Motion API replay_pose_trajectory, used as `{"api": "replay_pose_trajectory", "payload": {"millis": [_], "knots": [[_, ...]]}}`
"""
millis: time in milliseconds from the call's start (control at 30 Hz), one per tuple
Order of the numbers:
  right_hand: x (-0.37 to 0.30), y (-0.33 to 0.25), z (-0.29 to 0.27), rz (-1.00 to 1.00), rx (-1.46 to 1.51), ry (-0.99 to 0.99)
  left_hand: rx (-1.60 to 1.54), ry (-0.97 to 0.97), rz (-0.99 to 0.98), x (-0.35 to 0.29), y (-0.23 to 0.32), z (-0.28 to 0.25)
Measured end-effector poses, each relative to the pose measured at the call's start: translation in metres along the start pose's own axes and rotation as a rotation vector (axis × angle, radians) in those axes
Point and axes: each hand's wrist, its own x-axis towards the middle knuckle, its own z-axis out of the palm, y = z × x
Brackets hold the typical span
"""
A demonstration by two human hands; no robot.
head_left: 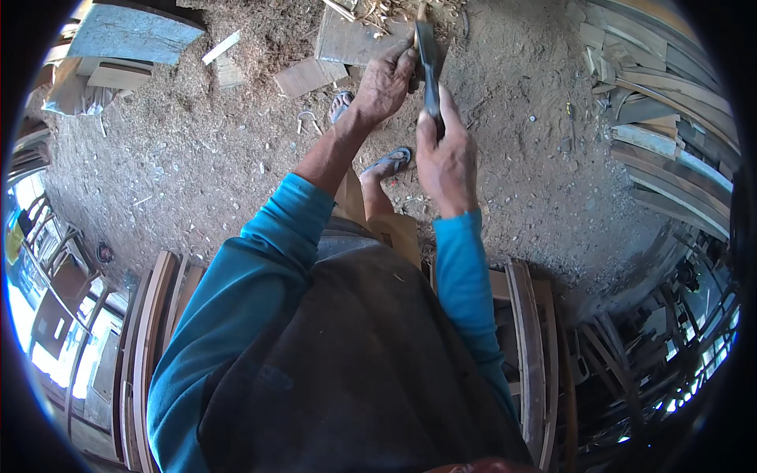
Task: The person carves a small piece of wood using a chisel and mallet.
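Right hand (447, 162) wraps a dark bladed tool (428, 59); left hand (385, 83) pinches what looks like a slim wooden piece (422, 13) beside the blade. Trimming seems underway, the next stroke needing left fingertips clear. Shavings (380, 11) and a board (347, 41) litter the dirt floor (252, 158), stacked timber (670, 162) alongside.

A: Head cam mount?
B: Left unit of 2 side-by-side fisheyes worn on the head. Upright, unmirrored.
A: Facing?
B: Down, over the wearer's front. Dark garment (355, 355) fills lower middle, ground (536, 181) above it.
A: Range?
B: Close on torso. Left hand (386, 85) and right hand (448, 162) sit farther out, upper middle; feet (382, 165) beyond, at ground level, small.
A: Coverage?
B: Wide. Stacked planks (670, 162) at right curve along the round, black-cornered rim.
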Motion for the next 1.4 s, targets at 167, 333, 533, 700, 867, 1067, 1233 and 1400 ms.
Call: {"api": "replay_pose_trajectory", "payload": {"millis": [167, 333, 533, 700, 867, 1067, 1233, 1400], "knots": [[0.036, 0.008, 0.002, -0.122, -0.006, 0.085, -0.043, -0.024, 0.039, 0.004, -0.004, -0.001], [-0.044, 0.005, -0.008, 0.004, 0.053, -0.025, -0.011, -0.052, 0.02, 0.005, -0.01, -0.008], [-0.029, 0.013, 0.004, 0.021, 0.041, 0.012, -0.047, -0.076, 0.033, 0.004, -0.004, -0.009], [0.027, 0.01, 0.001, -0.01, 0.029, 0.016, -0.115, -0.125, 0.026, 0.006, -0.002, -0.007], [-0.007, 0.013, 0.005, 0.275, 0.449, -0.098, -0.228, -0.134, -0.041, 0.006, -0.003, -0.017], [-0.038, 0.026, 0.024, 0.306, 0.891, 0.19, -0.657, -0.202, -0.331, 0.002, 0.012, -0.038], [-0.018, 0.003, 0.005, 0.357, 1.019, 0.155, -0.839, -0.144, -0.4, -0.023, 0.028, -0.021], [-0.018, -0.009, -0.006, 0.261, 1.044, 0.185, -0.977, -0.28, -0.365, -0.051, 0.042, -0.003]]}}
